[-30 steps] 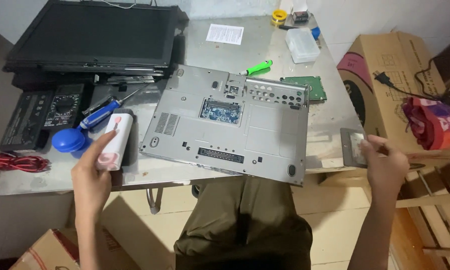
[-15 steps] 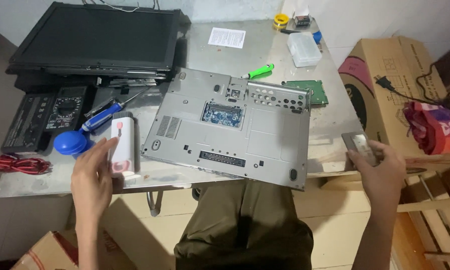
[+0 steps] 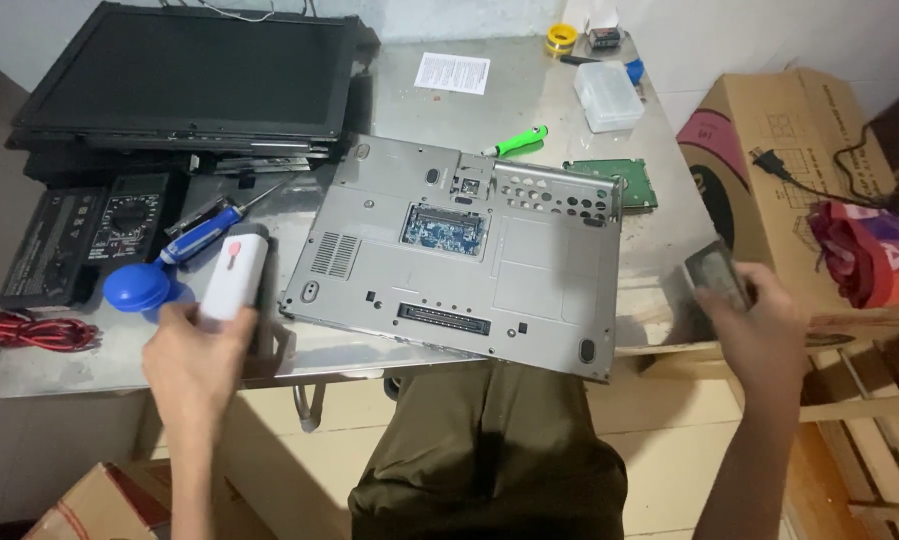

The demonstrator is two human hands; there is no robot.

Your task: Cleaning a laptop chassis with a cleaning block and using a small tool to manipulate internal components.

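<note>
A grey laptop base (image 3: 459, 255) lies upside down on the metal table (image 3: 539, 100), its bottom cover showing an open slot with a blue circuit board. My left hand (image 3: 194, 355) grips a white oblong device with a red mark (image 3: 234, 275) at the table's front left edge. My right hand (image 3: 759, 325) holds a small flat grey metal piece (image 3: 717, 275) just off the table's right edge, beside the cardboard box.
A black laptop screen (image 3: 184, 75) lies at the back left over a multimeter (image 3: 119, 220), a blue screwdriver (image 3: 204, 230), a blue round blower (image 3: 139, 290) and red leads (image 3: 29, 330). A green circuit board (image 3: 614, 180), green tool (image 3: 519, 140), plastic box (image 3: 607, 95) and cardboard box (image 3: 769, 150) are to the right.
My left hand has tilted and lifted the white device slightly. My right hand has raised the grey metal piece a little closer to the table's right edge.
</note>
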